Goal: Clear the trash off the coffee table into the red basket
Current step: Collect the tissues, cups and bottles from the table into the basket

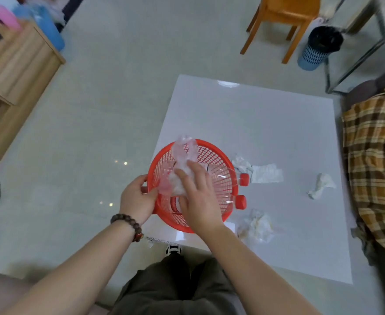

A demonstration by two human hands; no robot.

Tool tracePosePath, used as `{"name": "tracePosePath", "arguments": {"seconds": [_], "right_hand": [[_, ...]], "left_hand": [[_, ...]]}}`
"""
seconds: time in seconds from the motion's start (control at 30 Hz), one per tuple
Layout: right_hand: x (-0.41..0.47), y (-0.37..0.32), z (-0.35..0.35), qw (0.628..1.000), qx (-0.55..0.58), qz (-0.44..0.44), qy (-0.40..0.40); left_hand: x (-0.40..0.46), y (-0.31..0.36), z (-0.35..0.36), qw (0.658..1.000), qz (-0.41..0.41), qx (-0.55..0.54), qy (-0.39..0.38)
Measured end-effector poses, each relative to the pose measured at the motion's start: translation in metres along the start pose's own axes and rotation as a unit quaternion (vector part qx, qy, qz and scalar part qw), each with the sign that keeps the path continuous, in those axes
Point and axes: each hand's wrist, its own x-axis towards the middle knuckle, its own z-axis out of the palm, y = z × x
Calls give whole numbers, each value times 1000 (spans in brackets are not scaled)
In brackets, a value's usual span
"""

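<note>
A red mesh basket [209,151] stands on the near left corner of the white coffee table [266,114]. My left hand [137,198] grips its left rim. Over the basket, my right hand [198,196] holds a crumpled clear plastic bag [183,153] that sticks up past the far rim. Two clear bottles with red caps [244,179] [241,201] lie across the basket with their necks poking over the right rim. Crumpled white tissues lie on the table right of the basket [266,173], farther right [322,185] and near the front edge [257,226].
A plaid cloth [373,155] lies along the table's right side. An orange chair [284,21] and a blue bin with a black liner [319,46] stand beyond the table. A wooden cabinet [16,71] is at the left. A scrap of foil [153,240] lies at the table's near corner.
</note>
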Motion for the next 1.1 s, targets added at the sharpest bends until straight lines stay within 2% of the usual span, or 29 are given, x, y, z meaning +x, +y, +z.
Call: {"name": "tracePosePath", "arguments": {"seconds": [0.1,0.27,0.4,0.57,0.7,0.77,0.83,0.93,1.0,1.1], "right_hand": [[-4,5,5,992,-90,-28,-86],[-7,13,4,976,-88,-30,-195],[-9,15,-6,985,-35,-28,-168],[-23,31,-21,998,-9,-33,-56],[-54,80,-32,998,-7,43,41],[-76,116,-32,992,-30,113,58],[-100,156,-27,977,-52,205,21],[-134,211,-9,935,-78,330,-106],[-147,237,6,914,-94,362,-158],[-147,261,29,902,-109,369,-198]], "left_hand": [[-4,10,8,1000,2,7,-5],[-4,18,9,1000,-4,14,0],[-2,19,10,1000,-16,11,-4],[6,16,17,999,-33,-1,13],[10,10,26,998,-23,0,57],[10,7,29,997,-31,-17,74],[9,3,33,995,-42,-33,80],[4,-4,41,994,-47,-60,81],[-1,-8,47,992,-52,-74,84],[-7,-14,58,991,-61,-80,89]]}}
